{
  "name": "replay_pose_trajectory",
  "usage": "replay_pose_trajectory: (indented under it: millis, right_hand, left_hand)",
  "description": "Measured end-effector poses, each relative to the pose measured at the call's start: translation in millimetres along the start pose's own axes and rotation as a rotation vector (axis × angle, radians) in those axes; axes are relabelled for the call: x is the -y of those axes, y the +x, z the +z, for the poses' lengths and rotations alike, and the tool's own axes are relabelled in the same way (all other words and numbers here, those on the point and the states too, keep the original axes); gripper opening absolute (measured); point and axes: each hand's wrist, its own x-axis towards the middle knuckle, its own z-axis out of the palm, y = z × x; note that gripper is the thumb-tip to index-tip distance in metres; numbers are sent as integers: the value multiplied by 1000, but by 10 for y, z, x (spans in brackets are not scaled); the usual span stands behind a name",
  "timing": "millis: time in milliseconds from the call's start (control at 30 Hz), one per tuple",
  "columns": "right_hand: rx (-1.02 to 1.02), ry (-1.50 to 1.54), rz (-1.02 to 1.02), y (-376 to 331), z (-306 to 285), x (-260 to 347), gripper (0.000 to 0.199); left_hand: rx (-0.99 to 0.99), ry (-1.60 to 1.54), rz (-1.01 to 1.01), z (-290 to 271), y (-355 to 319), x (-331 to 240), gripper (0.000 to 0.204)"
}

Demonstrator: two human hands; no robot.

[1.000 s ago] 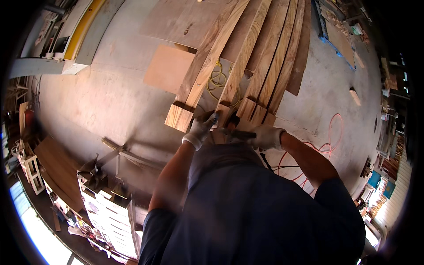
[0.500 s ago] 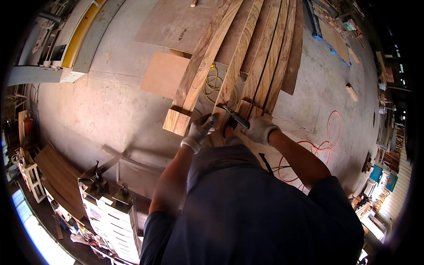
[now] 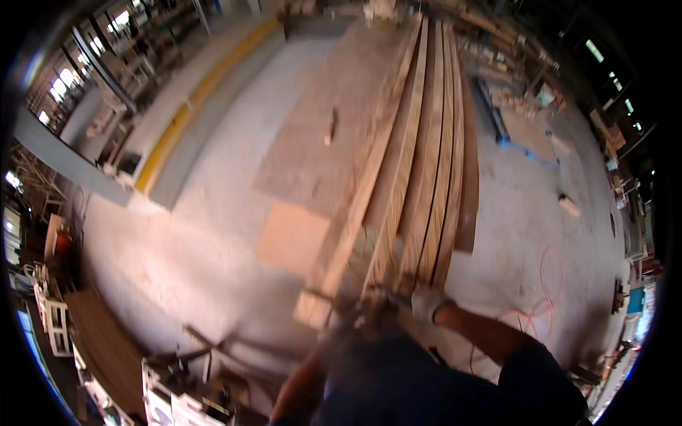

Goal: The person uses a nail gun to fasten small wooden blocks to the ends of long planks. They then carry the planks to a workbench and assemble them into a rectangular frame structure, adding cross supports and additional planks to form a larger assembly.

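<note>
My right hand (image 3: pixel 428 304), in a pale work glove, is closed around a slim dark-handled tool (image 3: pixel 392 295) that points left across the near end of the middle wooden beam (image 3: pixel 389 248). Blur hides the tool's tip and its exact kind. My left forearm (image 3: pixel 300 383) reaches up toward the same beam end, but the hand is too smeared and dark to read its fingers. To the left lies another long beam (image 3: pixel 369 202) with a squared wooden end (image 3: pixel 312 308). More long beams (image 3: pixel 430 220) lie close together on the right.
Under the beams lies a large brown sheet (image 3: pixel 302 153), with a smaller tan panel (image 3: pixel 291 238) beside it. A red hose (image 3: pixel 550 284) coils on the concrete floor at right. A yellow-edged machine (image 3: pixel 167 153) stands at left; a wood scrap (image 3: pixel 568 206) lies far right.
My view has tilted up, so the beams' far ends now show and everything sits lower. My right hand still holds the tool. The left hand has become blurred.
</note>
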Motion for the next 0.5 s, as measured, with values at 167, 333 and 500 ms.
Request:
replay_pose_trajectory:
  millis: [167,333,500]
  right_hand:
    - [244,42,126,-192,-639,193,42]
    - [138,-27,60,10,-286,-10,38]
    - [-13,6,19,25,-163,-58,38]
  left_hand:
    - [28,-191,-126,-2,28,-167,52]
    - [10,-117,-137,33,47,-183,53]
    - [92,-74,-208,11,37,-293,54]
